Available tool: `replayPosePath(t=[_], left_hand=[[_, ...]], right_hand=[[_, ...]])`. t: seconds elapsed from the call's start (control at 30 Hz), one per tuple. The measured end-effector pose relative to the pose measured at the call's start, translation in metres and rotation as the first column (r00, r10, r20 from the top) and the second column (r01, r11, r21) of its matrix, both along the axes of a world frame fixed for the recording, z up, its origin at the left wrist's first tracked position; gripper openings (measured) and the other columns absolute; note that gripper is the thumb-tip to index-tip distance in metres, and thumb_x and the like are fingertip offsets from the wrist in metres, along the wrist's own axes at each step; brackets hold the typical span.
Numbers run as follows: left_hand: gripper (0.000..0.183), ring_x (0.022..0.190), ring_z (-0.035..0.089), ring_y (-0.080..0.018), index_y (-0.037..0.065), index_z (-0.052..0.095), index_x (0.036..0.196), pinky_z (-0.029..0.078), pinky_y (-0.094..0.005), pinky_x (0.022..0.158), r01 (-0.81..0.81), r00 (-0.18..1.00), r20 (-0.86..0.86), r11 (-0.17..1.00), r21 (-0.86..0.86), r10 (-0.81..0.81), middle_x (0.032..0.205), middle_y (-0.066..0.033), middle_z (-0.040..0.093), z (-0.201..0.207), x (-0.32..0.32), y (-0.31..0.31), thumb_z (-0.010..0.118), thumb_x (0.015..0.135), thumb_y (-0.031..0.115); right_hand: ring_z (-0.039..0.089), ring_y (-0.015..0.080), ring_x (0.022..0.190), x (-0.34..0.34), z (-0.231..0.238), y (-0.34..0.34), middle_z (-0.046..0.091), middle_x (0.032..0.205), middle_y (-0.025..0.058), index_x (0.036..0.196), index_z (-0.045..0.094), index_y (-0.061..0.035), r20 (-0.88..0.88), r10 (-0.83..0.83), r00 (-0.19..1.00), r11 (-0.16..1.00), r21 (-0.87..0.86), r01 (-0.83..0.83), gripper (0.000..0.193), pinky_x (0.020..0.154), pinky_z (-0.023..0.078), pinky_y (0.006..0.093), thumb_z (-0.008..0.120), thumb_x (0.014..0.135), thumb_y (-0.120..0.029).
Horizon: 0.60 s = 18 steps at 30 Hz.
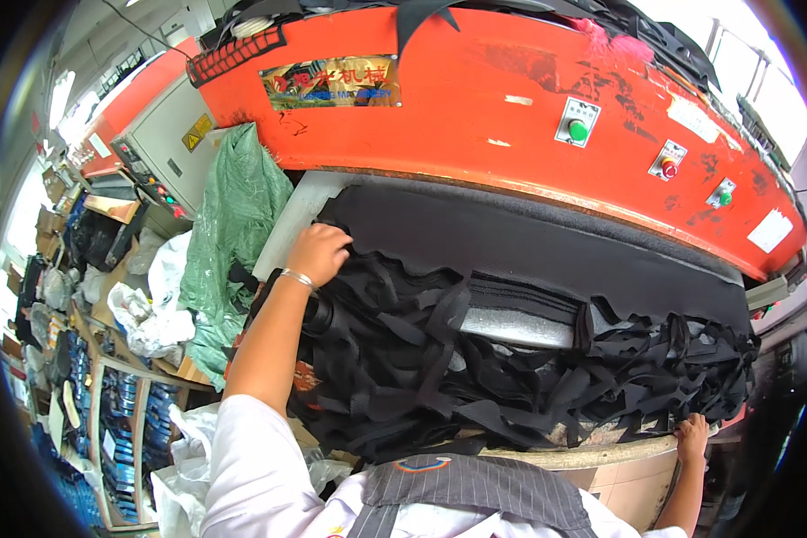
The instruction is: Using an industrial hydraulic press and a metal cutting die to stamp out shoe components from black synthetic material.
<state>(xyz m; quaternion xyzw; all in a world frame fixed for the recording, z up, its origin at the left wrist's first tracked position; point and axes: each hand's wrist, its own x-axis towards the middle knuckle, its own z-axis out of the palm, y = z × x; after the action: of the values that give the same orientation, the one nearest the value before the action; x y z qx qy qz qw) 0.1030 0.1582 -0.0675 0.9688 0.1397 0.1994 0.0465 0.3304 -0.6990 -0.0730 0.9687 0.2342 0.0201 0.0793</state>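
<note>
Sheet (pixel 533 247): black, wavy-edged | left edge partly covered by left hand (pixel 318 255) | right hand's (pixel 691 439) contact obscured | both grips: cannot be told

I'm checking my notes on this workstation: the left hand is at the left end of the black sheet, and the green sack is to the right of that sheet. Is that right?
Not quite: the head view shows the green sack to the left of the black sheet, not the right. The left hand is at the sheet's left end, as you say.
</note>
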Motion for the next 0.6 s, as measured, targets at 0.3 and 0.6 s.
replayPosePath(t=[0.3, 0.6], left_hand=[[0.039, 0.103, 0.057, -0.0259, 0.013, 0.075, 0.079, 0.025, -0.0512, 0.107, -0.035, 0.73, -0.676, 0.993, 0.109, 0.1, 0.095, -0.0051, 0.069, 0.021, -0.042, 0.033, 0.064, 0.081, 0.05], [0.074, 0.098, 0.065, -0.0352, -0.005, 0.07, 0.094, 0.048, -0.0395, 0.087, -0.464, 0.886, -0.27, 0.706, -0.536, 0.377, 0.097, -0.0249, 0.068, 0.003, 0.028, 0.082, 0.062, 0.077, 0.067]], right_hand=[[0.06, 0.0231, 0.105, -0.036, 0.073, 0.027, 0.065, 0.102, 0.0058, 0.084, 0.061, -0.0066, -0.039, 0.175, 0.984, 0.975, -0.134, -0.179, 0.014, 0.109, 0.027, 0.0498, 0.068, 0.071, -0.006], [0.055, 0.0373, 0.081, -0.129, 0.136, 0.053, 0.058, 0.076, 0.0151, 0.074, 0.055, -0.0033, -0.041, -0.022, 0.999, 0.998, -0.056, 0.02, 0.013, 0.09, 0.04, 0.0455, 0.066, 0.068, -0.005]])
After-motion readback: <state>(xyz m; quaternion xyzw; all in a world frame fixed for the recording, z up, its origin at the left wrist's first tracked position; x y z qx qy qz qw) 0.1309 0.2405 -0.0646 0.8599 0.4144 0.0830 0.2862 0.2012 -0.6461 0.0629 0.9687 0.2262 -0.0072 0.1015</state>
